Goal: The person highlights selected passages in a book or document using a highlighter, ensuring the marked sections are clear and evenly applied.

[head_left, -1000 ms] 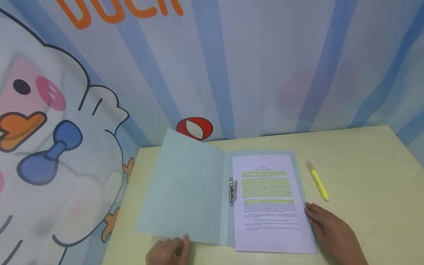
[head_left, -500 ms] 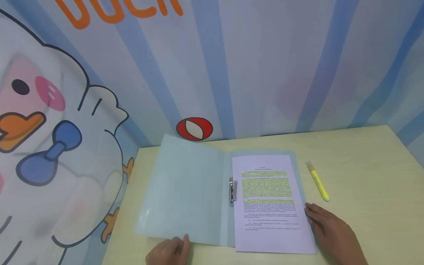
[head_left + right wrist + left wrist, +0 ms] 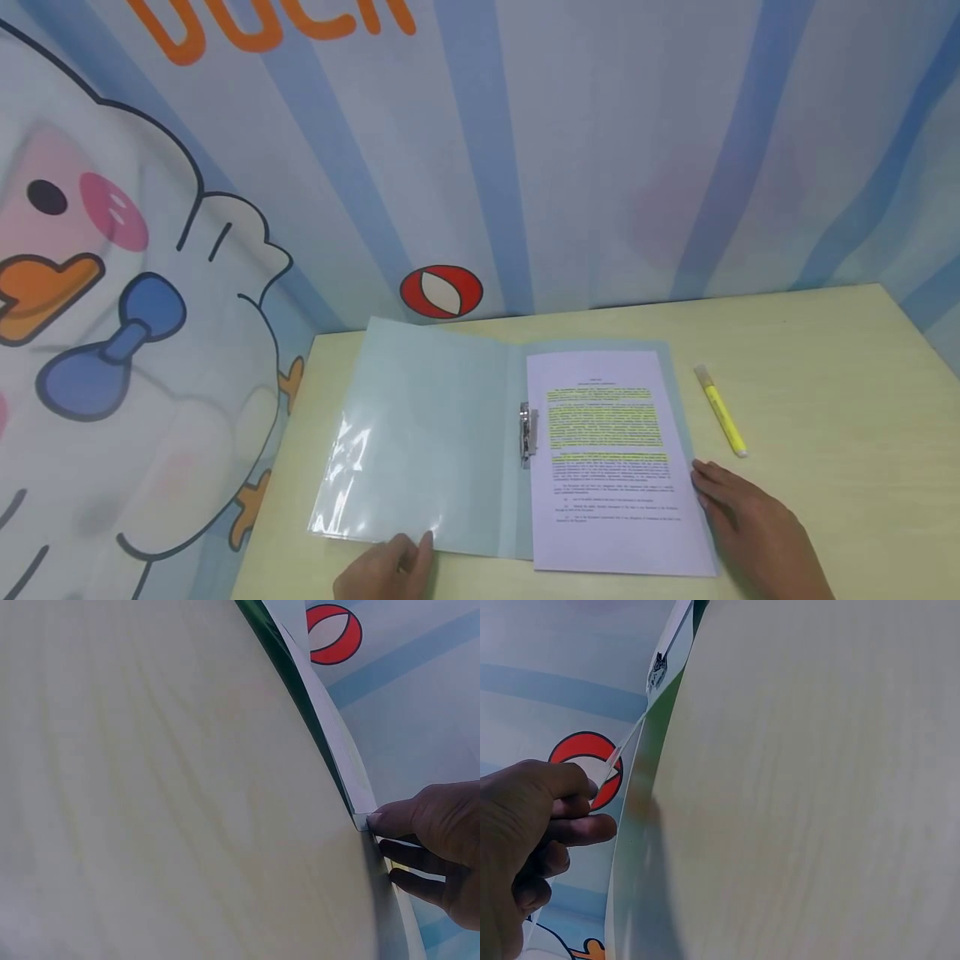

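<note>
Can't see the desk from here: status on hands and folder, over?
Left hand pinches cover at near edge; right hand touches right edge of folder. Folder open, printed page inside. Highlighter lies apart, seemingly no obstacle.

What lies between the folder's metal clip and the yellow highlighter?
In the head view, the printed sheet separates the clip from the highlighter; beyond it come a narrow strip of folder and then bare tabletop.

page print (image 3: 607, 429) too small, wall lettering (image 3: 255, 41) cropped

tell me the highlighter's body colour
The highlighter has a yellow body, seen best in the head view.
</note>
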### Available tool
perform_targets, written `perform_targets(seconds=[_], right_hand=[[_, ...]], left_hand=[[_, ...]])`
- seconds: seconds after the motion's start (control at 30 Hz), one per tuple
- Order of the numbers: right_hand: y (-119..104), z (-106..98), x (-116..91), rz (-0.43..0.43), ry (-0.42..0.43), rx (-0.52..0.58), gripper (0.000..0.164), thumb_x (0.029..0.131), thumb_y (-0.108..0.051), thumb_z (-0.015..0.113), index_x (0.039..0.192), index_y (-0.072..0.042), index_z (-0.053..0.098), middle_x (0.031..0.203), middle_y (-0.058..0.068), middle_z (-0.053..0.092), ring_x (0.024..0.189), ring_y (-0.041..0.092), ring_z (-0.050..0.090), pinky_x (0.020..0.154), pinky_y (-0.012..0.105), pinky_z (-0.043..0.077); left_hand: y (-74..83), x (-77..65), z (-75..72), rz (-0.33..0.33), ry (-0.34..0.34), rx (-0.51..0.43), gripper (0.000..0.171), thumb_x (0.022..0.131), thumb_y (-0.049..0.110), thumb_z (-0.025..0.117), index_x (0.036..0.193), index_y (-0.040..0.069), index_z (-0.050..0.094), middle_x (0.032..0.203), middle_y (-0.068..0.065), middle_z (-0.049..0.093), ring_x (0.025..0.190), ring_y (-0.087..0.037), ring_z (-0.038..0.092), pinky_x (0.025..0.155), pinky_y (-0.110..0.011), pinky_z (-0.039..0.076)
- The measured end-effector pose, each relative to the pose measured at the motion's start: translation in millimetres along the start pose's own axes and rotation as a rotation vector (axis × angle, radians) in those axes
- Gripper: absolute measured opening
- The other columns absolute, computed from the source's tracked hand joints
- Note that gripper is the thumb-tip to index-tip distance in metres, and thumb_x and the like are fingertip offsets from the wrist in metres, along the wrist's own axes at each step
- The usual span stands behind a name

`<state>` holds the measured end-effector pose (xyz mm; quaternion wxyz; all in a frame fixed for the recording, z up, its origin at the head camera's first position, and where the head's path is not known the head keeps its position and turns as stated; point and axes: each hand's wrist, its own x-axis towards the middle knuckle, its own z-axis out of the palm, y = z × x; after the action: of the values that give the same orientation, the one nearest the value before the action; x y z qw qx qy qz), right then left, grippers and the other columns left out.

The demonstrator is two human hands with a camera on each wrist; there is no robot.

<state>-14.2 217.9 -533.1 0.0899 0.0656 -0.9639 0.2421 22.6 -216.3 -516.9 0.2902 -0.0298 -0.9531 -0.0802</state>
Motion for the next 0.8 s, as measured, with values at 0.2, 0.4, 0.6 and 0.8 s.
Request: perform_targets(seconds=[0.2, 0.4, 0.6, 0.8], right_hand=[[0.6, 0.9, -0.3, -0.016, 0.023, 0.003, 0.036, 0.082, -0.015, 0.069, 0.116, -0.008, 0.067, 0.126, 0.004, 0.060, 0.112, 0.030, 0.054, 0.086, 0.051, 0.043], [1.1, 1.3, -0.7, -0.029, 0.042, 0.003, 0.035, 0.080, -0.014, 0.070, 0.115, -0.007, 0.067, 0.125, 0.003, 0.061, 0.111, 0.030, 0.055, 0.087, 0.049, 0.043], [0.4, -0.1, -0.9, -0.011, 0.013, 0.009, 0.036, 0.082, -0.015, 0.069, 0.118, -0.007, 0.066, 0.127, 0.004, 0.059, 0.113, 0.031, 0.054, 0.088, 0.050, 0.041], [-0.1, -0.6, -0.8, 0.002, -0.007, 0.003, 0.037, 0.083, -0.016, 0.068, 0.119, -0.008, 0.065, 0.129, 0.004, 0.058, 0.114, 0.031, 0.053, 0.088, 0.051, 0.041]], left_hand=[[-2.4, -2.9, 6.0, -0.005, 0.021, -0.074, 0.033, 0.070, 0.038, 0.074, 0.059, 0.032, 0.043, 0.057, 0.020, 0.035, 0.047, 0.003, 0.029, 0.041, -0.017, 0.025], [0.9, -1.6, 6.7, -0.062, -0.029, -0.099, 0.029, 0.068, 0.035, 0.076, 0.064, 0.030, 0.048, 0.066, 0.018, 0.040, 0.058, 0.000, 0.037, 0.042, -0.018, 0.030], [4.8, 1.2, 7.2, -0.083, -0.089, -0.057, 0.028, 0.064, 0.030, 0.079, 0.070, 0.025, 0.052, 0.072, 0.015, 0.044, 0.066, -0.002, 0.040, 0.047, -0.018, 0.037], [5.5, 2.0, 10.1, -0.108, -0.126, -0.065, 0.026, 0.064, 0.029, 0.080, 0.074, 0.023, 0.057, 0.078, 0.013, 0.053, 0.072, -0.004, 0.045, 0.056, -0.024, 0.044]])
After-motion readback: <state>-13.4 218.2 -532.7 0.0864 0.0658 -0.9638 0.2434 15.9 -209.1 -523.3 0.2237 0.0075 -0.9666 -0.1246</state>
